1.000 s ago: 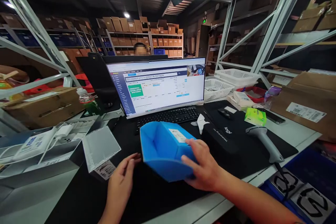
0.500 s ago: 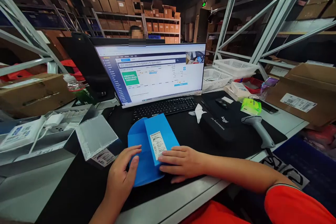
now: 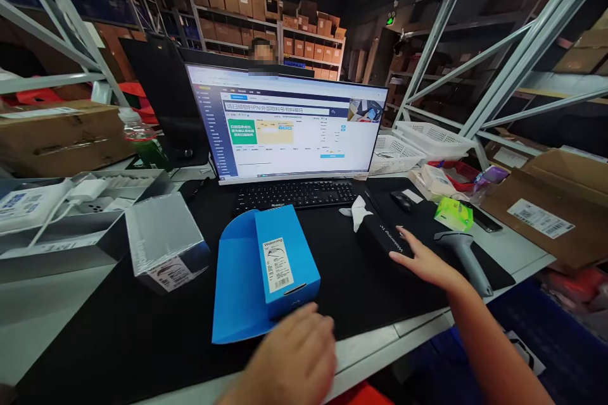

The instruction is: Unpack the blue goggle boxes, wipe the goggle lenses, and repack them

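A blue box (image 3: 280, 262) with a white barcode label lies on a black desk mat (image 3: 142, 329), its flap spread out to the left. My left hand (image 3: 289, 361) hovers blurred just in front of the box, apart from it; its fingers do not show clearly. My right hand (image 3: 422, 259) reaches to the right with fingers stretched flat, over the edge of a long black box (image 3: 387, 237) and close to a grey barcode scanner (image 3: 463, 253). Neither hand holds anything that I can see.
A monitor (image 3: 289, 123) and keyboard (image 3: 297, 194) stand behind the blue box. A silver box (image 3: 161, 243) and a grey tray (image 3: 61, 221) lie left. A mouse (image 3: 403, 201), green packet (image 3: 453, 213), white baskets (image 3: 427, 136) and cardboard boxes (image 3: 546, 209) sit right. A person stands behind the monitor.
Both hands have let go of the blue box, which now lies flat. My right hand moved right toward the black box and scanner; my left hand drew back toward me.
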### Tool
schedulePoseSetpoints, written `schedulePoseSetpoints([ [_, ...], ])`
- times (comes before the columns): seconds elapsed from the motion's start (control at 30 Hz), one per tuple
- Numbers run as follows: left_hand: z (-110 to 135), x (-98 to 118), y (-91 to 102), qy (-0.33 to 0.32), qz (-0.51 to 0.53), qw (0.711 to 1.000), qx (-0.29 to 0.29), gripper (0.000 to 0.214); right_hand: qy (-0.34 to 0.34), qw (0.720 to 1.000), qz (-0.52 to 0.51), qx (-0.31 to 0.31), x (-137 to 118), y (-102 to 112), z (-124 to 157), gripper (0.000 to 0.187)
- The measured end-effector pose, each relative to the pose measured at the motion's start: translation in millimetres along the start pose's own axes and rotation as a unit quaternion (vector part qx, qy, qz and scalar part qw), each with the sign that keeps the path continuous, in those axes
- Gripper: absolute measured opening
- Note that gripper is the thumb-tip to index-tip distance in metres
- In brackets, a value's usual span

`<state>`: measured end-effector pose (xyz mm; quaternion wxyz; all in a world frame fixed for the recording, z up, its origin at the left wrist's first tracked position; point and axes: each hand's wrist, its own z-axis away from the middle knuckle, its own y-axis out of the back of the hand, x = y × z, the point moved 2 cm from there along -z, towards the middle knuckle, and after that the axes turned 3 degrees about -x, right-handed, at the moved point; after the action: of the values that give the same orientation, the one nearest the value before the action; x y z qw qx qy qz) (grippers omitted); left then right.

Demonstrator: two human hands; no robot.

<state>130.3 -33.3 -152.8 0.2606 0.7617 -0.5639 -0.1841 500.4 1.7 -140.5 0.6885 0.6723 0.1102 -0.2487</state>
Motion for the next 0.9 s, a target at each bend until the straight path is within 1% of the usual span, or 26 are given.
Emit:
schedulePoseSetpoints([
  [0.03, -2.7, 12.0, -16.5, -0.031, 0.014, 0.999, 0.003, 0.010, 0.008, 0.999, -0.013, -0.031, 0.9, -3.0, -2.0, 0.095],
  [0.07, -4.9, 20.6, -32.7, -0.048, 0.005, 0.999, -0.007, 0.014, 0.023, 0.999, -0.014, -0.047, -1.2, -6.6, -3.0, 0.097],
  [0.1, -6.8, 25.2, -48.8, -0.045, 0.008, 0.997, -0.068, 0.023, 0.040, 0.998, -0.006, -0.050, -5.4, -10.2, -3.6, 0.100],
  [0.13, -8.8, 26.1, -62.1, -0.024, 0.022, 0.991, -0.127, 0.031, 0.055, 0.997, 0.004, -0.048, -10.7, -13.5, -4.0, 0.104],
  [0.17, -10.9, 23.8, -72.6, 0.021, 0.048, 0.980, -0.193, 0.039, 0.065, 0.997, 0.014, -0.045, -16.2, -16.1, -4.5, 0.107],
  [0.2, -13.0, 19.3, -80.1, 0.083, 0.086, 0.960, -0.252, 0.046, 0.070, 0.996, 0.021, -0.043, -20.8, -17.8, -5.4, 0.109],
  [0.23, -15.2, 13.6, -84.7, 0.157, 0.130, 0.936, -0.287, 0.052, 0.070, 0.996, 0.023, -0.042, -24.3, -18.2, -6.5, 0.109],
  [0.27, -17.4, 7.5, -86.9, 0.235, 0.173, 0.908, -0.299, 0.057, 0.070, 0.997, 0.021, -0.039, -26.4, -17.4, -7.8, 0.110],
  [0.3, -19.1, 1.9, -87.5, 0.308, 0.213, 0.880, -0.292, 0.062, 0.070, 0.997, 0.015, -0.034, -27.3, -15.3, -9.1, 0.110],
  [0.33, -20.2, -3.0, -86.9, 0.368, 0.248, 0.854, -0.272, 0.066, 0.072, 0.997, 0.005, -0.027, -27.3, -12.1, -10.3, 0.110],
  [0.37, -20.4, -7.0, -85.7, 0.415, 0.276, 0.831, -0.247, 0.068, 0.077, 0.997, -0.009, -0.020, -27.1, -8.2, -11.4, 0.110],
  [0.43, -17.4, -12.5, -82.0, 0.473, 0.312, 0.798, -0.207, 0.069, 0.097, 0.994, -0.050, -0.004, -28.9, 1.0, -13.8, 0.109],
  [0.5, -10.8, -15.7, -77.6, 0.503, 0.323, 0.778, -0.195, 0.071, 0.132, 0.984, -0.116, -0.002, -37.6, 8.7, -17.6, 0.111],
  [0.53, -6.7, -16.8, -75.4, 0.513, 0.322, 0.772, -0.191, 0.072, 0.155, 0.975, -0.160, -0.009, -45.5, 11.0, -20.3, 0.113],
  [0.57, -2.6, -17.6, -73.4, 0.524, 0.320, 0.767, -0.186, 0.074, 0.177, 0.961, -0.213, -0.020, -55.5, 12.0, -23.7, 0.117],
  [0.63, 4.5, -18.4, -71.2, 0.545, 0.311, 0.760, -0.167, 0.079, 0.205, 0.919, -0.333, -0.050, -79.8, 9.1, -31.4, 0.122],
  [0.7, 9.1, -18.2, -72.7, 0.569, 0.306, 0.752, -0.129, 0.085, 0.211, 0.869, -0.442, -0.076, -104.7, -0.1, -38.6, 0.120],
  [0.73, 10.0, -18.0, -75.0, 0.582, 0.315, 0.743, -0.099, 0.089, 0.212, 0.846, -0.483, -0.085, -115.5, -6.6, -41.1, 0.117],
  [0.8, 8.3, -18.2, -82.2, 0.598, 0.360, 0.715, -0.031, 0.100, 0.221, 0.811, -0.532, -0.103, -130.1, -21.4, -43.8, 0.110],
  [0.87, 1.7, -19.9, -90.5, 0.592, 0.420, 0.687, 0.023, 0.107, 0.237, 0.785, -0.555, -0.138, -134.0, -35.9, -44.6, 0.109],
  [0.9, -3.0, -21.3, -94.2, 0.581, 0.447, 0.678, 0.039, 0.108, 0.242, 0.773, -0.561, -0.169, -132.5, -42.3, -44.9, 0.109],
])
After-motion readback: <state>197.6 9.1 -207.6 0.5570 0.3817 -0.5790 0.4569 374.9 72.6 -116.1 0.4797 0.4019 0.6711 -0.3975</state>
